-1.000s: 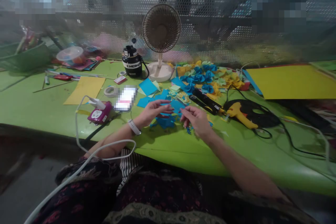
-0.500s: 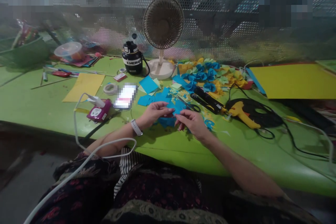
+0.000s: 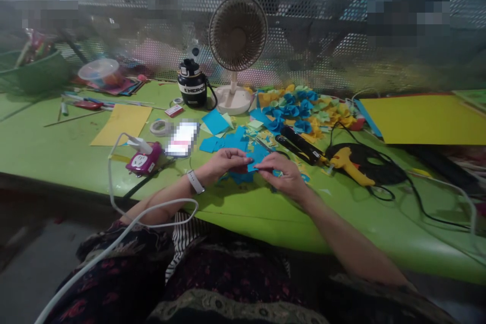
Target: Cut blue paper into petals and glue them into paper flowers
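Between my two hands is a small piece of blue paper [image 3: 253, 163]. My left hand [image 3: 229, 161] pinches its left side, and a white band circles that wrist. On the paper's right edge, the thumb and fingers of my right hand [image 3: 280, 171] are closed in a pinch. More blue paper pieces [image 3: 234, 140] lie on the table under and behind the hands. A pair of scissors [image 3: 264, 146] rests partly hidden behind my right hand. Farther back is a heap of blue, yellow and pale green folded paper flowers [image 3: 296, 106].
A black flat-iron-like tool [image 3: 299, 146] and a yellow glue gun [image 3: 351, 166] with cords lie to the right. A phone [image 3: 183, 139], tape roll [image 3: 160, 127] and purple power socket [image 3: 144, 159] are left. A fan [image 3: 238, 35] and black bottle [image 3: 192, 86] stand behind. A white cable [image 3: 163, 207] loops over my left forearm.
The blue paper between my hands now shows a broader face. My right hand has turned slightly and shifted a little to the right. The view has moved slightly.
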The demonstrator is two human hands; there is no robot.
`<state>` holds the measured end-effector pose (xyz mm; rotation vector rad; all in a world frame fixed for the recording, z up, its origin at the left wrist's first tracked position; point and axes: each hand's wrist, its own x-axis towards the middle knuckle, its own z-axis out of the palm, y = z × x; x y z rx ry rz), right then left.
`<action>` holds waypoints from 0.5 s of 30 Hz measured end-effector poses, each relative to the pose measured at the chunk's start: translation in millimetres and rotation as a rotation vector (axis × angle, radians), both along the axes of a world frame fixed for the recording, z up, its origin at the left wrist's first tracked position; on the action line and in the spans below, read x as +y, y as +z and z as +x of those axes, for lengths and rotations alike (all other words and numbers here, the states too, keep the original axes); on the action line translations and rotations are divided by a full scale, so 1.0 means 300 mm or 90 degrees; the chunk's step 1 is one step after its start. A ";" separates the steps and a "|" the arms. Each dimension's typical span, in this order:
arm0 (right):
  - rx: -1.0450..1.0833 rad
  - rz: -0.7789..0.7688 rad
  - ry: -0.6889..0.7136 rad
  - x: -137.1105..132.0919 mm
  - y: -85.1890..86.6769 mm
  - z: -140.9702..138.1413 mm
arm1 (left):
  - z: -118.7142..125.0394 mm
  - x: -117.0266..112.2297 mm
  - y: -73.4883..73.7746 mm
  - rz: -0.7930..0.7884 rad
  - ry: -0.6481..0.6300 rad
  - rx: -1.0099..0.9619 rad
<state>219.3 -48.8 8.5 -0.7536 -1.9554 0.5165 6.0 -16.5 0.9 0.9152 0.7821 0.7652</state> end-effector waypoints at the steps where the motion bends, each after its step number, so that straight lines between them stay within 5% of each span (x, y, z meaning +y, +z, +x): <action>1: -0.004 0.008 -0.006 0.000 -0.002 0.001 | 0.000 -0.001 0.003 -0.001 0.001 -0.002; 15: -0.001 -0.055 -0.037 0.004 -0.014 0.005 | 0.006 -0.016 0.000 0.099 0.008 0.010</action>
